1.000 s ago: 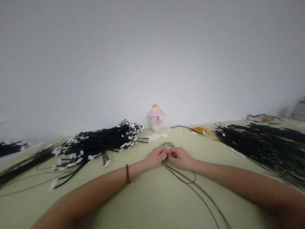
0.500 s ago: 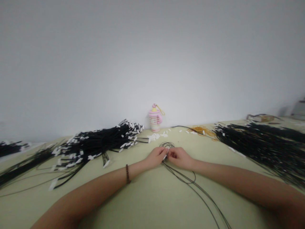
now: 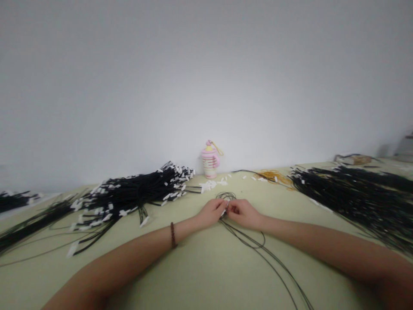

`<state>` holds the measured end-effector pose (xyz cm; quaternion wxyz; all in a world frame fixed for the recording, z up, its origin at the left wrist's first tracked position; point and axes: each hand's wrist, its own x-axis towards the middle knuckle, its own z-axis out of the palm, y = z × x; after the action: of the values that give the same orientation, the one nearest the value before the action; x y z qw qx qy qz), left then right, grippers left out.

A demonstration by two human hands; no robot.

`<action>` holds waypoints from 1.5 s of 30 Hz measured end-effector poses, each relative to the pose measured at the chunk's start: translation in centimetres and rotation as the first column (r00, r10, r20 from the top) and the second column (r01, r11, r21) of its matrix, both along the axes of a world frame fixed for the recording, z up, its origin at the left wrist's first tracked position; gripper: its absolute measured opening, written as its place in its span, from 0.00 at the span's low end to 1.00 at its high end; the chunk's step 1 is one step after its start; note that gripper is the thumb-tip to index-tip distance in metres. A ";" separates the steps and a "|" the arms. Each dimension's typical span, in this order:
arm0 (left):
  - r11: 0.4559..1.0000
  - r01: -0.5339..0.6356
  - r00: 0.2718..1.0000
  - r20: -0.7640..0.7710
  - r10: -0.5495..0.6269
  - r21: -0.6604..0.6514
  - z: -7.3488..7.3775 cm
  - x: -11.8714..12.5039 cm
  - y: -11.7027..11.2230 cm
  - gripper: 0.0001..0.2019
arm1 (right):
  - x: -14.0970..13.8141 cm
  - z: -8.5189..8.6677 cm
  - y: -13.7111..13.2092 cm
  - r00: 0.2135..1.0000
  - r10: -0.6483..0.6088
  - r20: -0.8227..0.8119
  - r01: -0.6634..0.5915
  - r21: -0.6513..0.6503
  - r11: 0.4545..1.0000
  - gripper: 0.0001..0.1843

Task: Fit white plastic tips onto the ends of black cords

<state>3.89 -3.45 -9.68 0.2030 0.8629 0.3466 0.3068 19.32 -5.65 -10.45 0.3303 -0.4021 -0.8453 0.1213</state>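
Note:
My left hand (image 3: 211, 212) and my right hand (image 3: 243, 212) meet at the middle of the pale green table (image 3: 200, 267), fingers pinched together. Between them they hold the end of thin black cords (image 3: 258, 249) and a small white tag (image 3: 223, 212). The cords loop just beyond the hands and trail toward me to the lower right. A brown bead bracelet (image 3: 173, 235) sits on my left wrist.
A big pile of black cords with white tags (image 3: 129, 196) lies to the left, another black cord pile (image 3: 355, 193) to the right. Loose white tags (image 3: 211, 185) lie before a small pink bottle (image 3: 210, 161) at the wall. Yellow rubber bands (image 3: 272, 175) lie beyond.

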 end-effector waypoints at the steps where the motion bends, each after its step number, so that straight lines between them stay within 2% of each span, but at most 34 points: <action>1: 1.000 0.000 1.000 -0.001 0.000 0.001 0.0 0.0 0.0 0.18 | 0.0 0.0 0.0 1.000 0.002 0.000 -0.002 0.000 1.000 0.05; 35: 1.000 0.014 1.000 -0.011 -0.014 -0.019 0.0 0.0 0.1 0.17 | 0.0 -0.2 0.2 1.000 0.013 -0.022 -0.013 -0.004 1.000 0.05; 45: 0.996 0.050 0.995 0.086 -0.044 -0.074 -0.1 -0.1 0.4 0.19 | -0.1 0.3 -0.3 0.999 0.021 -0.026 -0.019 0.085 0.996 0.08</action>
<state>3.77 -3.06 -9.74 0.2571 0.8488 0.3287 0.3245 19.26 -5.98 -10.20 0.3573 -0.3774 -0.8491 0.0942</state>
